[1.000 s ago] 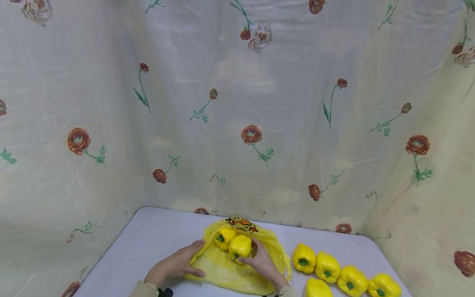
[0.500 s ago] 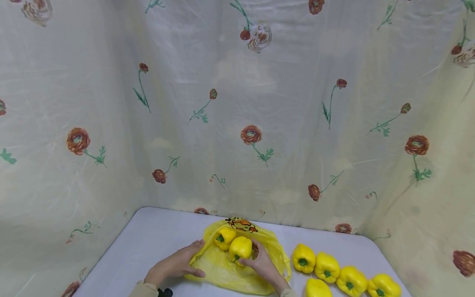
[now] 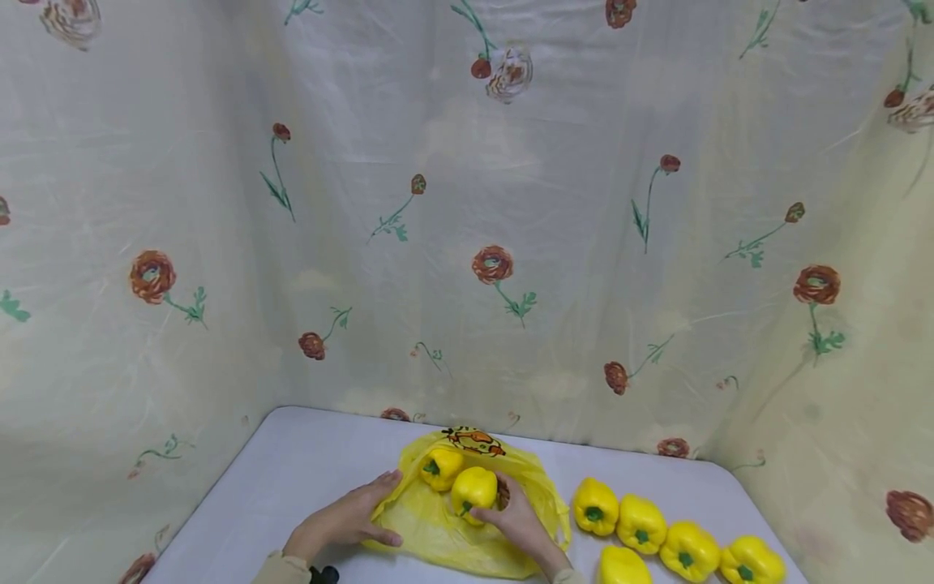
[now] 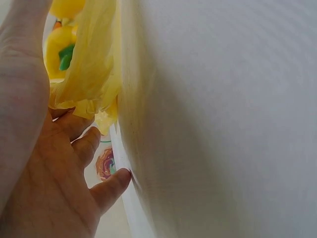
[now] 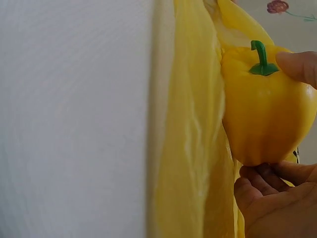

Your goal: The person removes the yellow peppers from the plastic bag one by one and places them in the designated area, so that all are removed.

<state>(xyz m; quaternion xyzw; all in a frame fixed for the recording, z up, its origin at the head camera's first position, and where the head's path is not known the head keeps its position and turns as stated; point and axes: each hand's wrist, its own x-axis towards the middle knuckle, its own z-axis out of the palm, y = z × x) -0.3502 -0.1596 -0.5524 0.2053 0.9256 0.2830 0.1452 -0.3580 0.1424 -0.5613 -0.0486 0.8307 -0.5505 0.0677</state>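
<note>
My right hand (image 3: 516, 513) holds a yellow bell pepper (image 3: 474, 490) over the spread yellow plastic bag (image 3: 423, 527). In the right wrist view the thumb lies by the green stem of this bell pepper (image 5: 267, 109), and the fingers (image 5: 262, 181) are at its far end. Another yellow bell pepper (image 3: 441, 470) lies in the bag's mouth, left of the held one. My left hand (image 3: 350, 513) is at the bag's left edge, fingers extended and thumb apart. From the left wrist, the bag's edge (image 4: 91, 64) hides some fingertips of the left hand (image 4: 59, 168).
Several more yellow bell peppers (image 3: 641, 523) stand in a slanting row right of the bag, with another bell pepper (image 3: 623, 566) in front. All rest on a white table (image 3: 321, 454). A flower-patterned curtain (image 3: 554, 324) encloses its back and sides.
The held bell pepper has shifted very slightly right and toward the person. My left hand, the bag and the other bell peppers look the same.
</note>
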